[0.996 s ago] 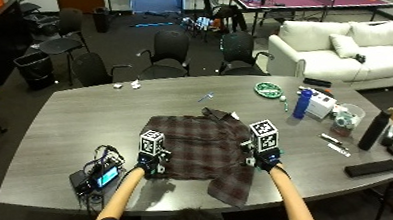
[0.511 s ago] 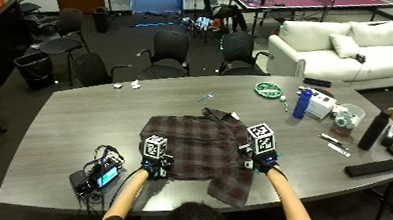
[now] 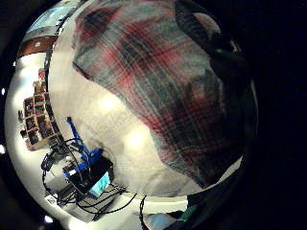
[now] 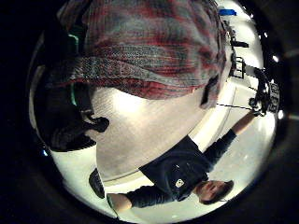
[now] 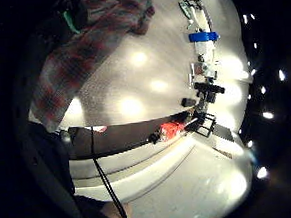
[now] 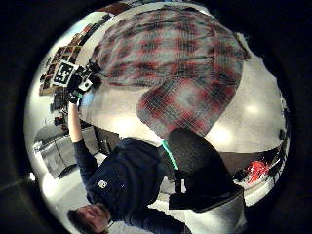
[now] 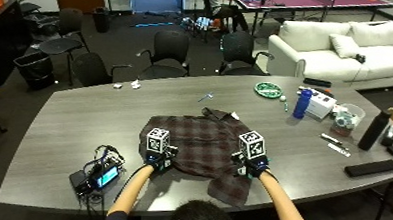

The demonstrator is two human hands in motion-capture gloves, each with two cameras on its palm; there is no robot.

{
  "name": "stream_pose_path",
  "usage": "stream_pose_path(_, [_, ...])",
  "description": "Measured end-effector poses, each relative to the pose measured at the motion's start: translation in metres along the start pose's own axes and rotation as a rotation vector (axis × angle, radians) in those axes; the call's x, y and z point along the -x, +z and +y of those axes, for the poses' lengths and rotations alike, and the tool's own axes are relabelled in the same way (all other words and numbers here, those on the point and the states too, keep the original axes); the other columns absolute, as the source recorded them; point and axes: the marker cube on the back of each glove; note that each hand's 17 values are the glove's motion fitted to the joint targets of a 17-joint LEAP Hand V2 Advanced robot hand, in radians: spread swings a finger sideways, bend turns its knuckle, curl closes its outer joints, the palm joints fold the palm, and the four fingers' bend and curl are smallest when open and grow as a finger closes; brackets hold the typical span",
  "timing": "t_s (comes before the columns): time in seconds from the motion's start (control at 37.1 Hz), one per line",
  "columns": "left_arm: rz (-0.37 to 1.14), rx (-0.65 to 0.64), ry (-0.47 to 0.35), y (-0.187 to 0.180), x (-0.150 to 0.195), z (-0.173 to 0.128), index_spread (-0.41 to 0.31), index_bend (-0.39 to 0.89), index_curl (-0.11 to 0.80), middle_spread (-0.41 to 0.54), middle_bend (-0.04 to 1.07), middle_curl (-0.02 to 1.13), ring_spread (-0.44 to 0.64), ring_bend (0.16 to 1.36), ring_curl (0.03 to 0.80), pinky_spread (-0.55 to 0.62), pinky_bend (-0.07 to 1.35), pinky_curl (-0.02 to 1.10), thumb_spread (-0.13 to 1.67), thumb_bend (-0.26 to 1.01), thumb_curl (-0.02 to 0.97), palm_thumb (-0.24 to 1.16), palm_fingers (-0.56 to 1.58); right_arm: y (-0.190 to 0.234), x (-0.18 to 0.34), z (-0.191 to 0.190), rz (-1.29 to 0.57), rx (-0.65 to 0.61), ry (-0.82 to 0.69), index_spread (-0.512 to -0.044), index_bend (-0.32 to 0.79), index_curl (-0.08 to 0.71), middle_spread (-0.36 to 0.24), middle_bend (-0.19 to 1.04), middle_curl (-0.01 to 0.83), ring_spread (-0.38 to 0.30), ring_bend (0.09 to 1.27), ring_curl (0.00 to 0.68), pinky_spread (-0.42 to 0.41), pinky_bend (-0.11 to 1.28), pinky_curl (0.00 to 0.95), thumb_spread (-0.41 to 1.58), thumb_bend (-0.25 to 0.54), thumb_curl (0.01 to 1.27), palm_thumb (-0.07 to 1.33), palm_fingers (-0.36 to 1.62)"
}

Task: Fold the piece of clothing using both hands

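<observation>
shirt (image 7: 205, 145) lies spread on the table (image 7: 83, 115), one sleeve trailing off the near edge | left hand (image 7: 159, 161) and right hand (image 7: 250, 166) on its near corners, likely to lift for a fold | grip closure: cannot tell

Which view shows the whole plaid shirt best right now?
The outside view: the plaid shirt lies whole on the table, one hand at each near side. The palm views show only parts of it up close.
</observation>
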Motion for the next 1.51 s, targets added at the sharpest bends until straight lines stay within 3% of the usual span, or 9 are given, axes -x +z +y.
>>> stream_pose_path(0.32, [-0.011,-0.045,-0.03,-0.036,0.005,0.004,-0.218,0.23,0.457,-0.229,0.38,0.42,-0.18,0.36,0.309,-0.17,0.26,0.34,1.19,0.04,0.469,0.79,1.03,0.038,0.021,-0.014,0.01,0.197,0.085,-0.311,0.12,0.175,-0.046,0.2,0.382,-0.062,0.55,0.364,0.101,0.57,0.372,1.11,-0.015,0.33,0.53,0.38])
stream_pose_path(0.62, [0.013,-0.018,-0.038,-0.031,0.008,0.01,-0.219,0.17,0.47,-0.244,0.32,0.44,-0.19,0.3,0.334,-0.21,0.23,0.37,1.19,0.01,0.498,0.81,1.07,0.059,0.011,-0.047,-0.052,0.138,0.106,-0.303,0.09,0.175,-0.046,0.2,0.371,-0.034,0.54,0.353,0.115,0.64,0.381,1.08,0.004,0.37,0.64,0.39])
stream_pose_path(0.94, [-0.004,0.037,0.002,0.008,0.008,0.039,-0.226,0.15,0.469,-0.263,0.33,0.48,-0.27,0.36,0.373,-0.26,0.25,0.4,1.29,-0.01,0.502,0.78,1.18,0.06,0.021,-0.039,-0.019,-0.014,0.108,-0.306,0.15,0.216,-0.184,0.23,0.404,-0.216,0.62,0.378,-0.246,0.64,0.359,1.04,0.031,0.44,0.84,1.05])
stream_pose_path(1.08, [0.025,0.083,0.063,0.026,0.003,0.056,-0.231,0.13,0.464,-0.279,0.37,0.51,-0.31,0.42,0.401,-0.29,0.31,0.42,1.4,-0.01,0.481,0.71,1.22,0.062,0.029,-0.031,0.002,-0.039,0.076,-0.287,0.2,0.284,-0.234,0.24,0.431,-0.241,0.62,0.413,-0.306,0.63,0.382,0.89,0.029,0.49,0.93,1.23])
stream_pose_path(1.35, [-0.002,0.18,0.186,0.005,-0.011,0.102,-0.251,0.16,0.482,-0.3,0.44,0.58,-0.34,0.61,0.467,-0.31,0.39,0.47,1.52,-0.01,0.451,0.57,1.24,0.043,0.035,0.01,0.037,0.065,-0.033,-0.25,0.31,0.391,-0.229,0.35,0.494,-0.252,0.58,0.44,-0.307,0.54,0.387,0.5,-0.012,0.61,1.0,1.31])
stream_pose_path(1.37, [0.009,0.195,0.213,0.002,-0.012,0.106,-0.253,0.16,0.487,-0.301,0.45,0.59,-0.34,0.61,0.472,-0.31,0.4,0.47,1.53,0.0,0.452,0.57,1.23,0.041,0.034,0.012,0.04,0.072,-0.045,-0.252,0.33,0.403,-0.259,0.19,0.447,-0.255,0.6,0.45,-0.304,0.58,0.402,0.52,0.008,0.62,1.04,1.18])
stream_pose_path(1.43, [0.044,0.215,0.278,-0.001,-0.011,0.107,-0.254,0.17,0.494,-0.303,0.46,0.6,-0.35,0.63,0.477,-0.31,0.41,0.47,1.55,0.0,0.45,0.56,1.23,0.038,0.03,0.015,0.033,0.086,-0.082,-0.25,0.34,0.414,-0.277,0.18,0.452,-0.258,0.6,0.451,-0.302,0.57,0.398,0.49,-0.004,0.63,1.04,1.19])
stream_pose_path(1.45, [0.066,0.221,0.316,-0.002,-0.01,0.105,-0.255,0.17,0.498,-0.305,0.47,0.6,-0.35,0.63,0.479,-0.31,0.41,0.48,1.55,0.0,0.45,0.56,1.22,0.034,0.029,0.017,0.024,0.091,-0.103,-0.245,0.33,0.418,-0.249,0.33,0.5,-0.252,0.58,0.447,-0.304,0.53,0.39,0.44,-0.028,0.63,1.02,1.32])
stream_pose_path(1.51, [0.105,0.22,0.377,-0.013,-0.007,0.106,-0.257,0.17,0.506,-0.309,0.47,0.61,-0.35,0.64,0.483,-0.31,0.42,0.48,1.57,0.0,0.449,0.55,1.22,0.017,0.025,0.025,0.015,0.084,-0.124,-0.243,0.34,0.431,-0.241,0.36,0.506,-0.252,0.58,0.456,-0.301,0.52,0.399,0.4,-0.03,0.65,1.01,1.32])
